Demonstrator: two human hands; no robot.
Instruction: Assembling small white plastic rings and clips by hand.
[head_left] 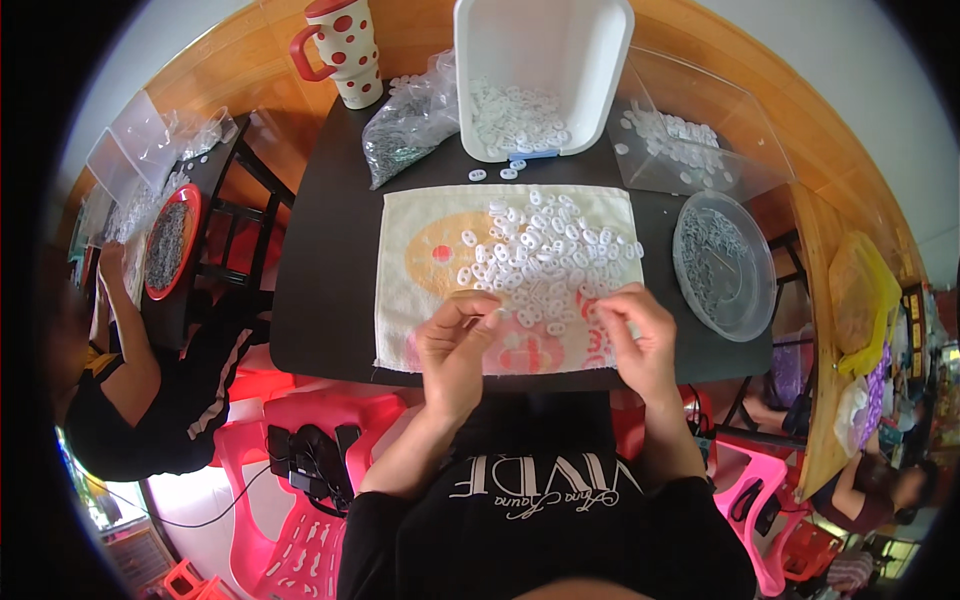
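A loose heap of small white oval plastic pieces, with what look like small holes, lies on a cream towel with yellow and red prints. My left hand is over the towel's near left part, thumb and forefinger pinched on what looks like one small white piece. To the right of the heap's near end, my right hand is closed in a pinch. Its fingertips are slightly blurred, and whatever they hold is too small to make out. The hands are apart, with several white pieces between them.
A tilted white bin holds more white pieces. Beside it lie a clear bag of small grey parts and a spotted tumbler. On the right are a clear box and a round tub. Another person sits left.
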